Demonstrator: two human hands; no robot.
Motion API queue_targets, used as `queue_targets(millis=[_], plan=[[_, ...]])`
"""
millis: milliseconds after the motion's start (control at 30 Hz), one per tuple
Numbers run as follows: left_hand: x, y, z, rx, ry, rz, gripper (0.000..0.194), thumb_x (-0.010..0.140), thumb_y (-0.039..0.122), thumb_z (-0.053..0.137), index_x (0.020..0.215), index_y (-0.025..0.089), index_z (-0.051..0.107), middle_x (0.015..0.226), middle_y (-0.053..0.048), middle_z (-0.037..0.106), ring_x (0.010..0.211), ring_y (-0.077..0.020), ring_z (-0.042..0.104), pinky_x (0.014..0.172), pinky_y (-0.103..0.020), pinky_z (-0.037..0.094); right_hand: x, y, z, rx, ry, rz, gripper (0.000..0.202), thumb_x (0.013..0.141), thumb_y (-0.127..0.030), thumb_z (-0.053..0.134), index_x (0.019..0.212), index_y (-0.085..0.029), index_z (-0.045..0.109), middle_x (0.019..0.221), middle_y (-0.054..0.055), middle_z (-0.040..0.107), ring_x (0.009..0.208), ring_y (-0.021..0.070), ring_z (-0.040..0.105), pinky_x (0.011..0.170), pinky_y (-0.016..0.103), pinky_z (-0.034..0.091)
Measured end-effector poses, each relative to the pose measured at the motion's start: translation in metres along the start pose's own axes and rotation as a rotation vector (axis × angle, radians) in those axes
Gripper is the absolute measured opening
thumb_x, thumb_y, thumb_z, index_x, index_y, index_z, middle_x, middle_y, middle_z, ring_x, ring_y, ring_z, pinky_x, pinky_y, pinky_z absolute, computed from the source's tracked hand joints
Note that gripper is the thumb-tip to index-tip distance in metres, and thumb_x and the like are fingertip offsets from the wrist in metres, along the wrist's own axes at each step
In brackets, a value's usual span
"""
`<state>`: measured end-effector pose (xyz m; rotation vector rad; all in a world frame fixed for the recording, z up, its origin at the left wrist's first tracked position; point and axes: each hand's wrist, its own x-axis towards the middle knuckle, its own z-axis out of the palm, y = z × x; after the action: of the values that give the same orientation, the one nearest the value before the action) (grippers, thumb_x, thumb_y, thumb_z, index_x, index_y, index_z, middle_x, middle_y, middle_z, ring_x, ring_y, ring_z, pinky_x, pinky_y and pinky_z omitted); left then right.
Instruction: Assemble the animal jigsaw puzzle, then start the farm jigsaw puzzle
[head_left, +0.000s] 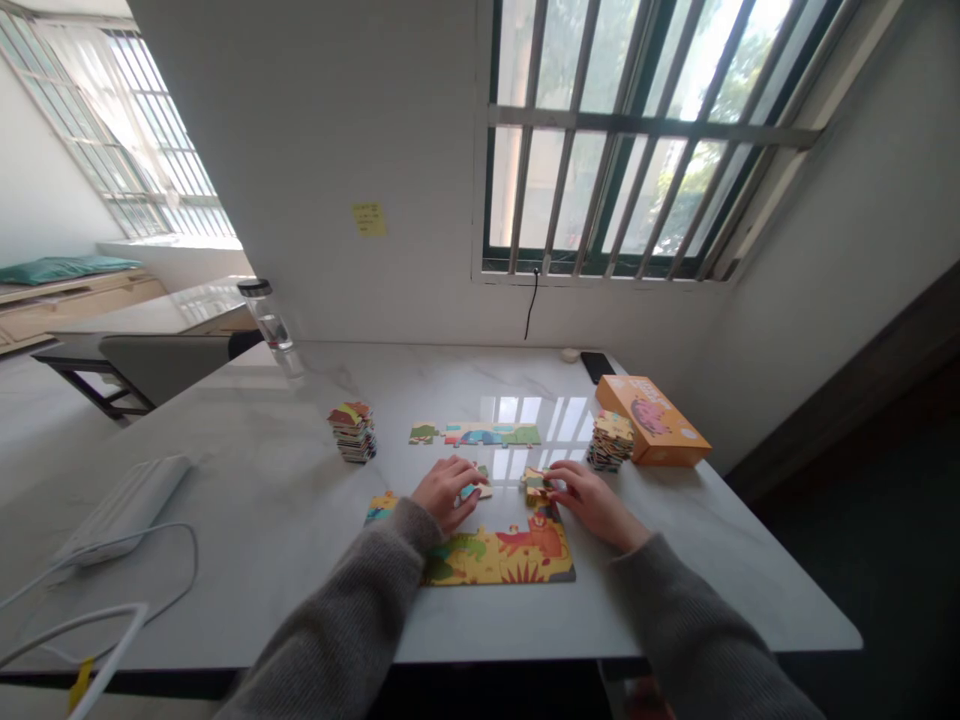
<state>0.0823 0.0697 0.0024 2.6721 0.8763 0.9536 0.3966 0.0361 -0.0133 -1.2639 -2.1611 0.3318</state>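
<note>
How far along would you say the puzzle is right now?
The lower section and the strip beyond it look largely assembled. The left hand touches a pale piece, the right hand a yellowish piece. Seemingly remaining: the gap between, plus the left stack and right stack.

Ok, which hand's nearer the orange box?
Right. The right hand is in front and to the left of the orange box, just short of the right-hand stack of pieces; the left hand is well farther left.
</note>
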Motion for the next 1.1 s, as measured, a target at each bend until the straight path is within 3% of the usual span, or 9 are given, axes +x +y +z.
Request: queue_targets(millis=[167, 333, 567, 733, 1100], plan=[[0.005, 0.005, 0.003, 0.064, -0.110, -0.039, 0.017, 0.088, 0.017, 0.055, 0.099, 0.021, 0.067, 0.095, -0.006, 0.069, 0.100, -0.0260, 0.060, 0.088, -0.043, 0.046, 0.006, 0.004, 0.005, -0.108, -0.011, -0.006, 0.024, 0.095, -0.027, 0.055, 0.115, -0.023, 0.068, 0.124, 0.011, 0.065, 0.109, 0.0250, 0.065, 0.094, 0.041, 0.051], [0.019, 0.027, 0.004, 0.087, -0.195, -0.065, 0.029, 0.088, 0.025, 0.059, 0.116, 0.021, 0.064, 0.108, -0.008, 0.065, 0.102, -0.0268, 0.058, 0.089, -0.043, 0.047, 0.009, 0.006, 0.006, -0.178, 0.001, 0.004, 0.029, 0.096, -0.029, 0.053, 0.120, -0.022, 0.067, 0.126, 0.013, 0.065, 0.111, 0.0263, 0.064, 0.096, 0.041, 0.050], [0.035, 0.054, 0.029, 0.205, -0.149, -0.111, 0.038, 0.091, 0.038, 0.058, 0.125, 0.020, 0.059, 0.121, -0.013, 0.061, 0.107, -0.0316, 0.057, 0.091, -0.049, 0.045, 0.006, 0.007, 0.010, -0.213, 0.009, 0.015, 0.028, 0.095, -0.026, 0.054, 0.121, -0.024, 0.067, 0.126, 0.012, 0.066, 0.114, 0.0269, 0.064, 0.097, 0.044, 0.049], [0.033, 0.057, 0.045, 0.284, -0.131, -0.063, 0.041, 0.091, 0.041, 0.060, 0.128, 0.022, 0.056, 0.126, -0.013, 0.061, 0.116, -0.0320, 0.054, 0.098, -0.050, 0.039, 0.003, 0.007, 0.012, -0.203, 0.009, 0.026, 0.028, 0.096, -0.026, 0.054, 0.121, -0.026, 0.067, 0.128, 0.011, 0.065, 0.116, 0.0266, 0.063, 0.098, 0.044, 0.048], [0.028, 0.057, 0.055, 0.235, -0.222, -0.033, 0.038, 0.092, 0.043, 0.060, 0.124, 0.023, 0.058, 0.126, -0.012, 0.060, 0.120, -0.0309, 0.052, 0.102, -0.050, 0.038, 0.002, 0.003, 0.013, -0.184, -0.020, 0.048, 0.028, 0.095, -0.023, 0.054, 0.119, -0.028, 0.068, 0.132, 0.009, 0.062, 0.118, 0.0257, 0.061, 0.100, 0.044, 0.046]])
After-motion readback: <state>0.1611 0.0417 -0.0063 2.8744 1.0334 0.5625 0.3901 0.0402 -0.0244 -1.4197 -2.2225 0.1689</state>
